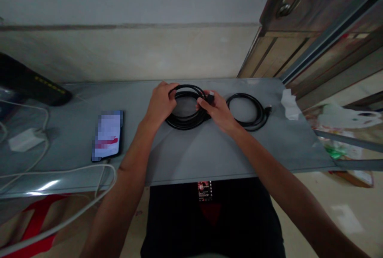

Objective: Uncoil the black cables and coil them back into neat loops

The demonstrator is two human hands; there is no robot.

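Your left hand (pixel 160 104) is closing over the left side of a black cable (pixel 183 124), fingers curled around its gathered loops and clamping them together. Your right hand (pixel 218 111) is gripping the opposite side of the same ring, with thumb and fingers pinching the plug (pixel 210 98) at the cable's end against the loops. The cable is sitting between your two hands, near the middle of the grey tabletop (pixel 209 154), and its lower loops are resting on the surface. Judging by how things are lying, you are getting close to the end of the winding. The length is already gathered into a round bundle and only the plug end is looking loose, so what seems left is securing that end and letting go. Just beside your right hand, a second black cable (pixel 259 110) is lying already coiled and untouched. Further right, a crumpled white paper (pixel 289 104) is sitting near the tabletop's edge. To your left a phone (pixel 107 135) is lying flat, and beyond it a white charger (pixel 25 139) is trailing its white cord (pixel 74 169) toward the near edge, with a black box (pixel 30 84) against the wall.
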